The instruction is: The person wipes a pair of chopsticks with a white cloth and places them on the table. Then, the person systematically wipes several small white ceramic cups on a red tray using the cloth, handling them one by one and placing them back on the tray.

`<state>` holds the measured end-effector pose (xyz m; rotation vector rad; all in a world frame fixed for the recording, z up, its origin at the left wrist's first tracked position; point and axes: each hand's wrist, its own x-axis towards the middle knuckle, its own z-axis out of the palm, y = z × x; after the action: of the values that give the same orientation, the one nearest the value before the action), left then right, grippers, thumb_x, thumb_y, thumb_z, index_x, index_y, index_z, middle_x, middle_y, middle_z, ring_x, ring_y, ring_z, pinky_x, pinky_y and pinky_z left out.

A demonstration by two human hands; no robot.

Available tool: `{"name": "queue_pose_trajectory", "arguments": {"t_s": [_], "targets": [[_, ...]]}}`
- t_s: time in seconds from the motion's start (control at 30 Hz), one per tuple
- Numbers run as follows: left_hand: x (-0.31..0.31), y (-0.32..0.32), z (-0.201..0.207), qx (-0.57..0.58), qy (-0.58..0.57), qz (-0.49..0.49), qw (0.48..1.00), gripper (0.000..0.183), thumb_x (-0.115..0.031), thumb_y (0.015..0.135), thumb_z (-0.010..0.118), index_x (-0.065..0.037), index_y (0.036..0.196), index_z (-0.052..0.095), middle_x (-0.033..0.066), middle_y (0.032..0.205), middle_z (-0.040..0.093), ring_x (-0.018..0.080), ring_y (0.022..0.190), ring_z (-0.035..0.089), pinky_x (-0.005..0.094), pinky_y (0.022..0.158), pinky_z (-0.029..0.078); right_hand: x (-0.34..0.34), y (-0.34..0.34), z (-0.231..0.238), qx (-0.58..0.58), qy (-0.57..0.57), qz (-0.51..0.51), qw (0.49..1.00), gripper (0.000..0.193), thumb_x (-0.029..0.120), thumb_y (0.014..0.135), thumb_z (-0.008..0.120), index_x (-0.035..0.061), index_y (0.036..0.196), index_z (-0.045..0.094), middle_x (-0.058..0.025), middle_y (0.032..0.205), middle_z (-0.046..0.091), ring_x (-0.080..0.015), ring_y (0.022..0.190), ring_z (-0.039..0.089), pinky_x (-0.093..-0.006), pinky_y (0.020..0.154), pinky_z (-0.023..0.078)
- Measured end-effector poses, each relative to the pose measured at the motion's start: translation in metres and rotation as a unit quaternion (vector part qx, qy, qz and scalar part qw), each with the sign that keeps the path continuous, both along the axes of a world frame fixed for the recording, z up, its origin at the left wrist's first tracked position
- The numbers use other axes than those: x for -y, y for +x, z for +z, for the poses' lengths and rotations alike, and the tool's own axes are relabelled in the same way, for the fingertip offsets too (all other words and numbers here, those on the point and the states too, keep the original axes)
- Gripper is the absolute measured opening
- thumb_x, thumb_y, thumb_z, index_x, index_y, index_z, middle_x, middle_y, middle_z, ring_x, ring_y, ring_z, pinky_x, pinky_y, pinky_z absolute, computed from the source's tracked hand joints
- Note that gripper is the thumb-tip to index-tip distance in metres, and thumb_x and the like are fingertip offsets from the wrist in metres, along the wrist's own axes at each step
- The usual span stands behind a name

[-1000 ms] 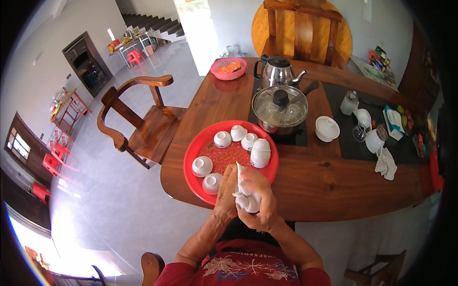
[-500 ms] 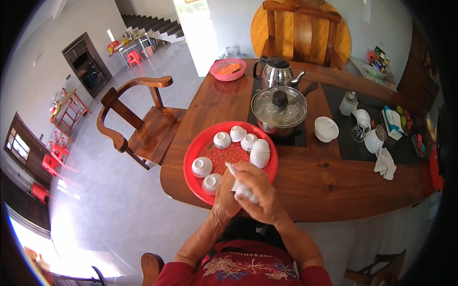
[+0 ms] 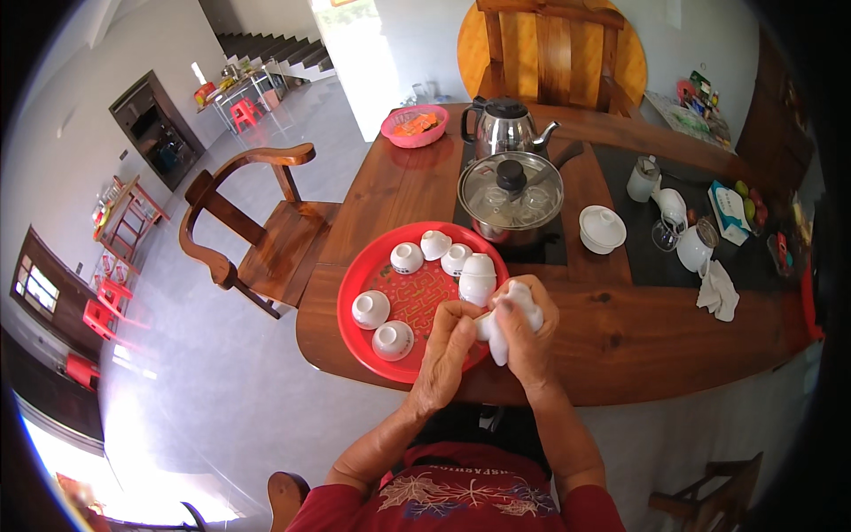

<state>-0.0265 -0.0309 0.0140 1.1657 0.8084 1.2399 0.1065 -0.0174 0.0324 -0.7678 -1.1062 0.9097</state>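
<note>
I see my left hand (image 3: 448, 341) and right hand (image 3: 529, 330) both clenched around a white cloth (image 3: 507, 321) at the near right rim of the glossy red round tray (image 3: 355, 341), where a slip could knock the smooth white stacked cups (image 3: 477, 278) just beyond onto hard wood.

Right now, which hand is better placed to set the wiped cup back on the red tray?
Probably the left hand: it sits over the red tray's edge. The right hand, wrapped in the white cloth, is beside it.
</note>
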Motion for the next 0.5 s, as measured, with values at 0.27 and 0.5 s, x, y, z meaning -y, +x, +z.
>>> {"name": "queue_pose_trajectory", "arguments": {"t_s": [0.27, 0.5], "targets": [[0.002, -0.01, 0.022, -0.036, 0.001, -0.105, 0.994, 0.01, -0.015, 0.095, 0.058, -0.005, 0.093, 0.058, -0.0021, 0.08, 0.055, 0.0059, 0.071, 0.049, 0.0197, 0.064, 0.04, -0.007, 0.004, 0.0, -0.187, -0.115, 0.093, 0.971, 0.035, 0.037, 0.093, 0.058, 0.0029, 0.095, 0.056, -0.0024, 0.077, 0.056, -0.0074, 0.069, 0.052, -0.0224, 0.061, 0.043], [-0.002, -0.009, -0.011, 0.213, -0.138, -0.065, 0.965, 0.015, -0.017, 0.096, 0.054, -0.004, 0.101, 0.057, 0.003, 0.095, 0.06, 0.0122, 0.083, 0.059, 0.0276, 0.075, 0.051, 0.002, -0.011, -0.001, 0.279, 0.181, -0.107, 0.937, 0.041, 0.015, 0.077, 0.073, 0.0036, 0.111, 0.052, -0.0139, 0.105, 0.057, -0.0297, 0.094, 0.056, -0.0402, 0.086, 0.041]]}}
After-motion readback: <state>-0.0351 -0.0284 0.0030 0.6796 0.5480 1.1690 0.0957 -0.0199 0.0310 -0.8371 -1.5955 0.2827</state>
